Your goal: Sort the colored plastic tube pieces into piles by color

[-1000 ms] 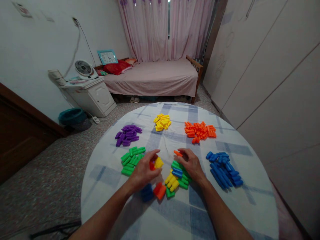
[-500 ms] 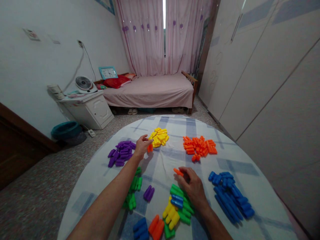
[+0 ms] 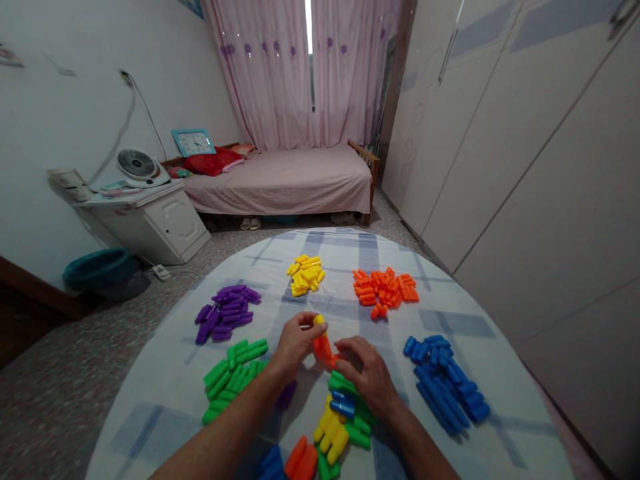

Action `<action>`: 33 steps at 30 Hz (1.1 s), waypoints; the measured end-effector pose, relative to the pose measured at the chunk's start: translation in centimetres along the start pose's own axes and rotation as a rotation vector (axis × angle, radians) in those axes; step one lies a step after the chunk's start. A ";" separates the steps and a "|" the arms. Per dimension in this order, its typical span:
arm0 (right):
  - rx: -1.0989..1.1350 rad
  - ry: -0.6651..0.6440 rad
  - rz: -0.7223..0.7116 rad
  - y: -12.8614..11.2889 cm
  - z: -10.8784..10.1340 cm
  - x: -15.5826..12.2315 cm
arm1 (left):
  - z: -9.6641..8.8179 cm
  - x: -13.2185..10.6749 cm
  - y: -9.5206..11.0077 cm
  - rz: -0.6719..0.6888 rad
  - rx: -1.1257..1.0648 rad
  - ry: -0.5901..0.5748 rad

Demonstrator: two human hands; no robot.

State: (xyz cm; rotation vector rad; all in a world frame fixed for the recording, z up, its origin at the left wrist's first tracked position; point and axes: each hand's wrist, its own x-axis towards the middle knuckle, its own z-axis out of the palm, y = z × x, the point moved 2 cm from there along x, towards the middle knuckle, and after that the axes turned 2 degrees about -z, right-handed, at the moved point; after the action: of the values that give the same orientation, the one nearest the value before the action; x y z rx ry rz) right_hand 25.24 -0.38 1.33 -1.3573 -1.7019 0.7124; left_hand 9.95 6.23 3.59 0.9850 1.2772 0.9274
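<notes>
My left hand (image 3: 296, 341) pinches a yellow building piece (image 3: 320, 321) with an orange building piece (image 3: 323, 347) just below it. My right hand (image 3: 369, 373) closes its fingertips on a small orange piece (image 3: 333, 361), which meets the other orange one; whether they are joined I cannot tell. Below my hands lies a built figure of green, blue and yellow pieces (image 3: 333, 427). A purple piece (image 3: 287, 395) is partly hidden by my left forearm. Near the front edge of view are an orange pair (image 3: 301, 460) and a blue piece (image 3: 270, 463).
Around the cloth-covered round table (image 3: 340, 241) lie piles of purple pieces (image 3: 227, 312), green pieces (image 3: 235, 373), yellow pieces (image 3: 306, 275), orange pieces (image 3: 385, 291) and blue pieces (image 3: 445, 383). Beyond stand a bed (image 3: 290, 183), a white cabinet (image 3: 170, 223) and a wardrobe (image 3: 500, 167).
My left hand has come back from the yellow pile with a yellow piece beside its orange one. My right hand has moved slightly left, and the two hands now meet. The view has shifted right.
</notes>
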 end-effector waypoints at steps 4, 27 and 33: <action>-0.035 0.020 0.011 0.0 0.4 0.0 | 1.4 -0.3 -1.0 0.033 0.004 -0.011; -0.074 0.175 0.109 1.7 0.6 -0.1 | -4.8 6.2 3.4 0.418 0.001 0.593; -0.072 0.184 0.106 1.6 0.5 0.0 | -7.6 10.8 3.5 0.265 0.117 0.540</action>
State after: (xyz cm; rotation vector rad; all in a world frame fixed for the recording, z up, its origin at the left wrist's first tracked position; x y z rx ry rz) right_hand 25.62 0.03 -0.24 -1.5239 -1.5320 0.5707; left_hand 3.14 18.11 3.20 1.0497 1.6897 1.4015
